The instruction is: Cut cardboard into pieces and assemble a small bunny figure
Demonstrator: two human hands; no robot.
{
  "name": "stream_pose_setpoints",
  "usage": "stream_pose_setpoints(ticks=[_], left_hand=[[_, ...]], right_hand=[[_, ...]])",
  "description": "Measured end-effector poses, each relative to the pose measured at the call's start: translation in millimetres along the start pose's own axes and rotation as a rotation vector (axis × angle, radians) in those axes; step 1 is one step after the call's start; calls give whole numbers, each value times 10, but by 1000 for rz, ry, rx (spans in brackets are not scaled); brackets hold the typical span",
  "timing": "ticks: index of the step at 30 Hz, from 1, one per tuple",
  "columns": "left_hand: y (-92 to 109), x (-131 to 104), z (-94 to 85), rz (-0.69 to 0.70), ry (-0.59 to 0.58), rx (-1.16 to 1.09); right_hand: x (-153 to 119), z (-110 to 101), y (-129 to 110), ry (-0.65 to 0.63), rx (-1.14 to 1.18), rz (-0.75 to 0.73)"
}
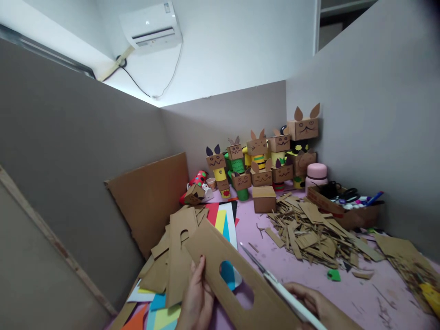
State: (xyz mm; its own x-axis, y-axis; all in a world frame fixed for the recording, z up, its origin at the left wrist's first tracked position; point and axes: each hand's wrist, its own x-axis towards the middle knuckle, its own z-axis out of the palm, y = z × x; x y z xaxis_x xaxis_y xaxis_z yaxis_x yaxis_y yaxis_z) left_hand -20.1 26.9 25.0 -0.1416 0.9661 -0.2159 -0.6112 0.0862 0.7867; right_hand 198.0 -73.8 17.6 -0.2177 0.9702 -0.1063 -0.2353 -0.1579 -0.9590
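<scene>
My left hand (199,293) grips a flat brown cardboard piece (237,261) by its left edge, thumb on top. The piece is tilted and has a long rounded slot through it. My right hand (309,298) is closed around a white-handled cutting tool (285,293) with a long pointed metal blade, lying along the right edge of the piece. Whether it is scissors or a knife I cannot tell. Under and beside my left hand lie other cardboard sheets (177,270), one with a cut-out, over coloured paper (220,220).
Cardboard scraps (309,229) are heaped at the right on the purple tabletop (250,229). Behind stand several cardboard animal figures (257,146), a small box (264,199) and a pink bottle (316,174). A supply box (347,211) sits at right. A cardboard sheet (151,197) leans on the left partition.
</scene>
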Motion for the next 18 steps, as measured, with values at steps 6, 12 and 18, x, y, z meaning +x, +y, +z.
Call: stream_pose_setpoints(ticks=[6,12,18], left_hand=[[-9,-87,-3,-150,-134,260],[66,-75,90,-85,-69,-108],[-77,-186,131,-298,-124,-161]], right_hand=[[-1,-354,44,339,436,-33],[75,-324,91,385,419,-129],[100,-38,330,299,249,-235]])
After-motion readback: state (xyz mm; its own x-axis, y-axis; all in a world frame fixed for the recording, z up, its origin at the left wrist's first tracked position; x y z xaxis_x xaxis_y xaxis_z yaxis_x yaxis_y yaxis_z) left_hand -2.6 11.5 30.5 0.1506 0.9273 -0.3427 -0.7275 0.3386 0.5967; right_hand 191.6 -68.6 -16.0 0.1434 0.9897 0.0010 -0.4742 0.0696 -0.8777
